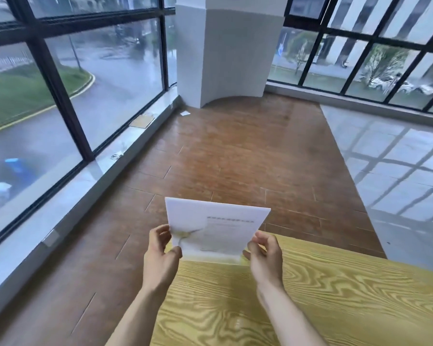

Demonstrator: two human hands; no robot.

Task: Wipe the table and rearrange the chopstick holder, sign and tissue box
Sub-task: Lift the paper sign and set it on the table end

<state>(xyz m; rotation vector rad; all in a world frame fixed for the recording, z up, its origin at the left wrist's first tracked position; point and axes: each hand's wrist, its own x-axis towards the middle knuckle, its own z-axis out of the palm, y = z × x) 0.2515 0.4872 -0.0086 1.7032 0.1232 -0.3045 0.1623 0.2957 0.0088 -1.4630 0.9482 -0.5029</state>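
Above table corner: left hand, right hand pinch sign lower corners, fingers curled

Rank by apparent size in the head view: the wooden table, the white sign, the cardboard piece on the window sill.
1. Wooden table, largest, though cut off by the frame.
2. White sign.
3. Cardboard piece, smallest, but farther away, so its true size is unsure.

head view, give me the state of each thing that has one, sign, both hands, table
sign: upright, held at the table's far corner by both lower edges
left hand: pinching the sign's lower left edge
right hand: pinching the sign's lower right edge
table: nothing else on the visible part
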